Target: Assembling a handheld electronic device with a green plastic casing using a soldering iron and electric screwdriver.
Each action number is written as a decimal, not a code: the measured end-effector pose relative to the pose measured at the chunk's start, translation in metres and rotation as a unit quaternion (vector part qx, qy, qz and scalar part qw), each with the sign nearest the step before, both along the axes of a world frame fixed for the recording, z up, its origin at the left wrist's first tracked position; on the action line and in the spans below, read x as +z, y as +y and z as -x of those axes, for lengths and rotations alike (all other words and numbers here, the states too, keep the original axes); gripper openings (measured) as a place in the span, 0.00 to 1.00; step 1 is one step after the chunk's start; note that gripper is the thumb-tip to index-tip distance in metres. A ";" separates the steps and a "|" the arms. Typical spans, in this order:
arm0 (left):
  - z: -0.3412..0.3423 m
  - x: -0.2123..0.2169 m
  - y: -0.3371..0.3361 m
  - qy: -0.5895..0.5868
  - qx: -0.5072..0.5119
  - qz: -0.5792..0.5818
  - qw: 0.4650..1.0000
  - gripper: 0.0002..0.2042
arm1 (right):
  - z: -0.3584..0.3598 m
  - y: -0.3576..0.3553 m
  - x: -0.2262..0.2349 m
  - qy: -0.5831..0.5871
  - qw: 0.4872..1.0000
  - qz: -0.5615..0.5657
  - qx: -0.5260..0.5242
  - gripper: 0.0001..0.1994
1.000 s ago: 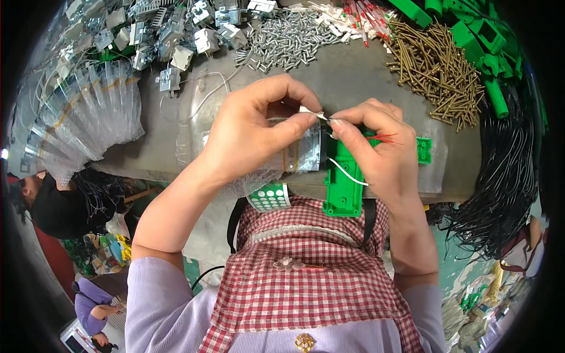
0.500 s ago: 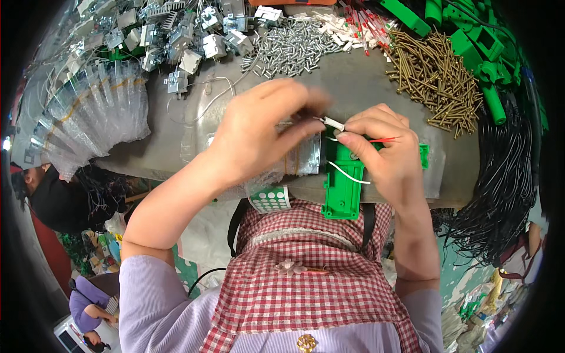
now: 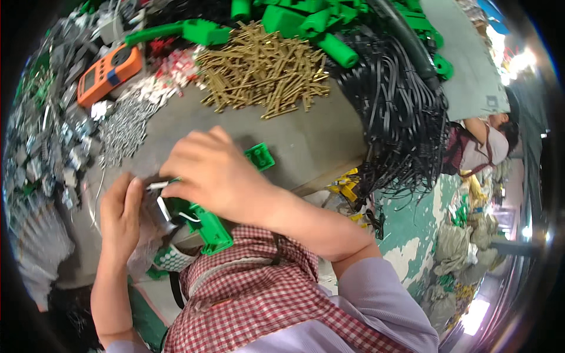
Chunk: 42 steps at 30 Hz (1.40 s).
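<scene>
The green plastic part point(image 3: 206, 220) sits low in front of us, just above the checked apron point(image 3: 247, 294), with a second green piece point(image 3: 259, 156) showing past our right hand point(image 3: 215, 173) on the grey table point(image 3: 312, 141). Compared with half a second ago, our view has swung to the right: the heap of brass pins point(image 3: 265, 73) and the bundle of black cables point(image 3: 394, 112) now fill the top, an orange meter point(image 3: 109, 73) has come into sight at upper left, and both hands have slid to the lower left of the picture. The hands themselves have barely changed their hold. Our right hand is closed over the top of the green plastic part, its fingertips pinched on a thin white wire point(image 3: 159, 185) that runs toward the left. Our left hand point(image 3: 120, 215) is curled shut on the other side of that wire, thumb and fingers pressed together at its end; what lies under them we cannot make out. White wire loops point(image 3: 187, 216) show against the green body.

We judge that the head turned while the work went on unbroken, so the wire is still being fitted to the part.

The pile of small silver screws point(image 3: 120, 132) lies near our left hand, untouched.
</scene>
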<state>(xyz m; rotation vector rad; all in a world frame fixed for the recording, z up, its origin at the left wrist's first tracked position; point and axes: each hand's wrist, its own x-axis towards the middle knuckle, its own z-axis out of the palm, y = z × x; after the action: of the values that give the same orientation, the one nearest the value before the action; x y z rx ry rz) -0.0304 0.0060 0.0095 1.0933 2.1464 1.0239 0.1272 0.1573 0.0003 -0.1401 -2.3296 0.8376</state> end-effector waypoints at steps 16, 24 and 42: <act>-0.006 0.043 -0.022 0.267 -0.154 -0.037 0.951 0.43 | -0.153 0.113 0.095 0.254 0.841 0.376 -0.294 0.11; -0.131 0.056 0.054 -0.175 -0.326 -0.210 0.905 0.36 | -0.130 0.100 0.129 0.249 0.761 0.590 0.105 0.15; -0.009 0.020 0.080 0.101 -0.123 -0.020 0.987 0.09 | -0.022 0.064 -0.005 -0.194 0.907 0.374 0.024 0.08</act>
<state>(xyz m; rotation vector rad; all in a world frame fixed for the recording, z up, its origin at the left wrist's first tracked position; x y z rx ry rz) -0.0217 0.0864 0.0292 1.4966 2.0830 0.8778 0.1492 0.2216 -0.0042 -0.6249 -2.2264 1.8355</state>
